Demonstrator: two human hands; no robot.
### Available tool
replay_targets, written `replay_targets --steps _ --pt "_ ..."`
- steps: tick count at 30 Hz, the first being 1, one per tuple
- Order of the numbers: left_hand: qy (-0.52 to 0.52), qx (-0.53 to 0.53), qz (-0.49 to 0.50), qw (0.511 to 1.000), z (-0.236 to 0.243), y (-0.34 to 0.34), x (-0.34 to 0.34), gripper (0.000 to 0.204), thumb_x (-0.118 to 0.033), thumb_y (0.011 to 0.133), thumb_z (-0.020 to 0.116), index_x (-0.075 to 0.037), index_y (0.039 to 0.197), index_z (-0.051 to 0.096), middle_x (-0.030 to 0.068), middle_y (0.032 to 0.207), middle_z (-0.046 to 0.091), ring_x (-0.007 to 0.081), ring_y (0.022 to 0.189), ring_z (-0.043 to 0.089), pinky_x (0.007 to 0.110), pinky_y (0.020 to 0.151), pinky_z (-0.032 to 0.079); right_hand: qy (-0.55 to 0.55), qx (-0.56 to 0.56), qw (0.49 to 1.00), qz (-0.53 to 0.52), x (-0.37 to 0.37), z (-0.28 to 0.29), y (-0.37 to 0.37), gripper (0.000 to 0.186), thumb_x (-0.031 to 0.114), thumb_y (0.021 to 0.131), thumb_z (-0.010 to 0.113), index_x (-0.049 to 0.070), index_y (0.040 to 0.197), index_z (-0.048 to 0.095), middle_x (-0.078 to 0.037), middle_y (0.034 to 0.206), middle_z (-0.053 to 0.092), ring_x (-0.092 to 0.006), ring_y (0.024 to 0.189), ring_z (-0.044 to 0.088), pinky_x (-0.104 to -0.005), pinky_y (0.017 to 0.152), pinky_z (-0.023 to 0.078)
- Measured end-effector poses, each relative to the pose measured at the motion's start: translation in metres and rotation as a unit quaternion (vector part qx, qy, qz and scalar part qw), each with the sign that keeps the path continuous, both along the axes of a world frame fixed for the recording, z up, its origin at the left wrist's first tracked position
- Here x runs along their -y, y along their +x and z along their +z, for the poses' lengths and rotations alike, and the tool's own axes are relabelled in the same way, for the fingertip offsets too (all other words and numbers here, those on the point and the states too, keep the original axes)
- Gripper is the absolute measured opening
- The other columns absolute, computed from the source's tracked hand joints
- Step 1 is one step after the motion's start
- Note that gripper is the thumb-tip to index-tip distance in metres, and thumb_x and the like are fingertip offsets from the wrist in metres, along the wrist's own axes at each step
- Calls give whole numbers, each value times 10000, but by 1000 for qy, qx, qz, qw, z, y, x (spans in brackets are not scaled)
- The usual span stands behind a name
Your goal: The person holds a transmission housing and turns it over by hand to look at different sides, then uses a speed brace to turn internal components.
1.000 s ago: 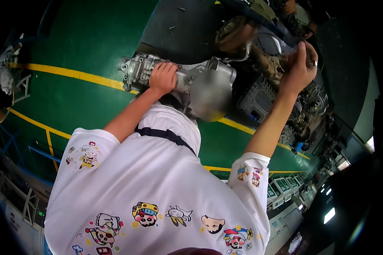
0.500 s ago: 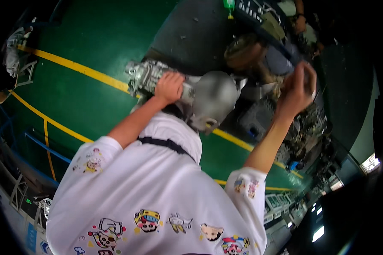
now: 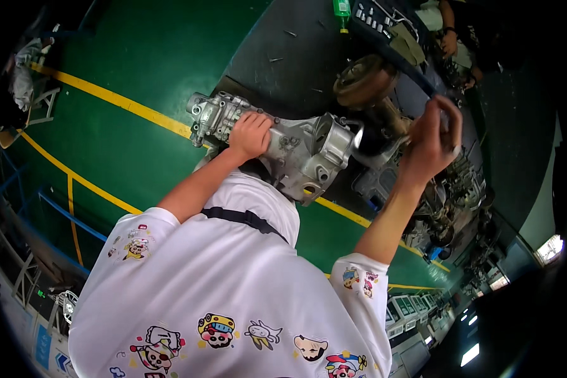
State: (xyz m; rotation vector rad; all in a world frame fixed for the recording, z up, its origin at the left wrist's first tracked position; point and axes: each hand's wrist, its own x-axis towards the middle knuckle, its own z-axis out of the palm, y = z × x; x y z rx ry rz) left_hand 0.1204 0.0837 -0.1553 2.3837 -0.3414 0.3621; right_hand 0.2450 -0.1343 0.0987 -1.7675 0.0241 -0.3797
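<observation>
My left hand (image 3: 251, 134) lies over the middle of a silver cast-metal gearbox housing (image 3: 290, 148), fingers wrapped over its upper edge. The housing's narrow end, with a bolted valve-like block (image 3: 217, 116), points left; its wide, hollow end (image 3: 332, 140) is on the right. It sits close in front of my waist. My right hand (image 3: 431, 140) is raised to the right of the housing, apart from it, with its fingers curled. Whatever it may hold is hidden and blurred.
A dark worktop (image 3: 283, 69) beyond carries loose bolts (image 3: 290, 33), a rusty round drum (image 3: 365, 82), a green bottle (image 3: 341, 14) and a socket set (image 3: 372, 17). Greasy metal parts (image 3: 453, 195) crowd the right. Another person's hand (image 3: 448, 43) is at the far right.
My right hand has shifted slightly left and down, its fingers more curled. My left hand stays on the housing. The housing's wide end, blurred before, now shows clearly.
</observation>
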Motion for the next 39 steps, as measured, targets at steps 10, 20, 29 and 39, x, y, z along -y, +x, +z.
replay_targets --steps 10,20,29,39 --pt "16 -20 -12 1000 -7 4 -4 132 -133 736 581 -63 844 610 91 855 610 282 834 593 390 840 459 0 -17 997 -70 27 -7 20 100 99 870 661 19 927 642 6 595 519 -46 505 433 -217 464 286" --pt "35 -42 -12 998 -3 0 -5 132 -130 728 583 -65 839 619 82 846 597 269 840 592 369 851 461 -7 13 994 -108 24 -9 13 135 120 867 684 11 933 639 36 535 470 -37 484 403 -215 463 294" --pt "33 -27 -5 999 -1 6 -5 137 -134 729 589 -68 847 615 84 859 602 268 848 594 375 865 457 17 1 997 -77 32 -17 0 117 98 891 645 4 949 608 -1 596 493 -44 476 390 -236 452 291" --pt "6 3 -13 1000 -7 3 -4 165 -154 743 573 -64 878 606 96 853 590 277 843 582 394 859 454 40 7 998 -39 15 2 6 116 108 911 617 14 969 583 11 563 432 -54 478 337 -245 485 317"
